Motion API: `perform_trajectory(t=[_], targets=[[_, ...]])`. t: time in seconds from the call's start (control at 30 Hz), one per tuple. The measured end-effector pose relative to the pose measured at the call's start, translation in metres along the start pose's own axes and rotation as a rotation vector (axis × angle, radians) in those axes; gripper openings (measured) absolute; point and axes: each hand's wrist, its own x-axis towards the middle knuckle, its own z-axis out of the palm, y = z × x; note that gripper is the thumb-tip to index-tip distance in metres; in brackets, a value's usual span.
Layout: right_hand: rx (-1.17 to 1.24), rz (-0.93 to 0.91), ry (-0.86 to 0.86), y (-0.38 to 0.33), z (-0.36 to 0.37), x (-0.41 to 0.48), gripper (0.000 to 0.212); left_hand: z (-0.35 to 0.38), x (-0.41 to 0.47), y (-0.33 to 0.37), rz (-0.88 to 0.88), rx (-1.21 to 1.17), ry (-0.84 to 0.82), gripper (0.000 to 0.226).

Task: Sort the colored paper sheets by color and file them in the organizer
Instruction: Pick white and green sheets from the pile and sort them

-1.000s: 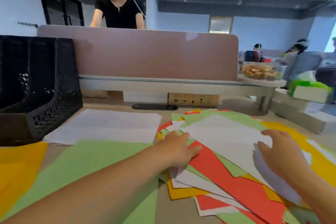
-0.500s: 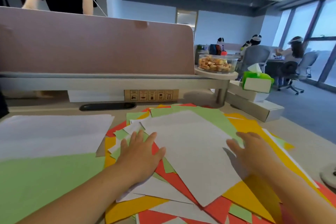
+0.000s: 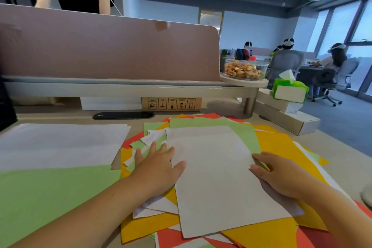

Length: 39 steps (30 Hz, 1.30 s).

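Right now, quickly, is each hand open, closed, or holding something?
Left hand: open, pressing flat on the mixed paper pile.
Right hand: open, resting on the right edge of the white sheet.

Two bare hands: left hand (image 3: 159, 169), right hand (image 3: 281, 175). One large white paper sheet (image 3: 217, 183) lies between them. One white paper stack (image 3: 60, 143) and one light-green paper sheet (image 3: 50, 193) lie left of the left hand. One jumbled multicoloured paper pile (image 3: 281, 145) lies under both; its sheets are uncountable.
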Motion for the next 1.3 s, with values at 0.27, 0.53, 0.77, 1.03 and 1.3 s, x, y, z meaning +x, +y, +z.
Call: perform_trajectory(t=[0.27, 0.53, 0.77, 1.03, 1.3], targets=[[0.983, 0.217, 0.091, -0.007, -0.013, 0.002, 0.037, -0.008, -0.003, 0.000, 0.052, -0.064, -0.002, 0.063], [1.186, 0.443, -0.167, -0.005, -0.017, -0.002, 0.039, -0.005, -0.010, 0.003, 0.167, -0.313, 0.178, 0.045], [0.934, 0.349, -0.120, -0.014, -0.015, -0.007, 0.025, -0.007, -0.013, 0.004, 0.200, -0.376, 0.200, 0.033], [1.062, 0.439, -0.221, -0.016, -0.014, -0.007, 0.029, -0.012, -0.004, 0.003, 0.014, -0.761, 0.205, 0.018], [0.976, 0.346, 0.046, -0.010, -0.011, -0.006, 0.009, -0.019, 0.001, -0.006, -0.102, -0.959, 0.243, 0.014]])
